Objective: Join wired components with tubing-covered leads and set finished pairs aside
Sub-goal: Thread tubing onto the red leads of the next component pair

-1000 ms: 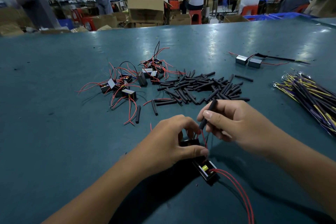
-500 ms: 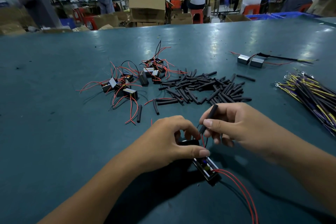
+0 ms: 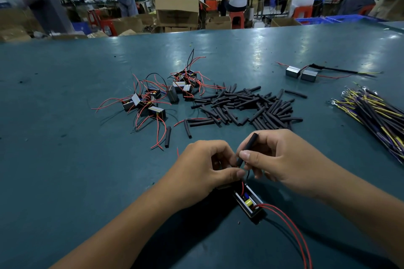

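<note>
Just below the fingertips, on the table [image 3: 65, 181]: one component [image 3: 248, 203], a black open-topped box with a yellow part inside, lying flat and angled down-right. Two red wires [image 3: 293, 227] leave its near end and run off toward the bottom right. A red lead and a thin black lead rise from its far end into the gap between the two thumbs.

Left hand [image 3: 203, 168]: fingers curled, thumb and forefinger pinching at the lead ends just above the component. Exactly which lead it pinches – cannot tell, fingers hide it. Heel of the hand covers a second dark box edge left of the component.

Right hand [image 3: 284, 159]: thumb and forefinger grip a black tube [image 3: 248, 148], tilted, upper end sticking out past the knuckles, lower end meeting the left fingertips. Remaining fingers curled under.

Just beyond the fingers: tube pile [image 3: 244, 105], loose black pieces scattered, a few strays toward the left.

Far-left of the fingers: component pile [image 3: 157, 96], tangled red and black leads.

Right of the right hand: wire bundle [image 3: 376, 113], yellow and dark wires with ring terminals.

Far-right beyond the tube pile: finished pair [image 3: 301, 73], two grey boxes side by side, touching, with a black-covered lead trailing right.

Past the table edge: cardboard boxes [image 3: 177, 11], red stools, people at benches.
</note>
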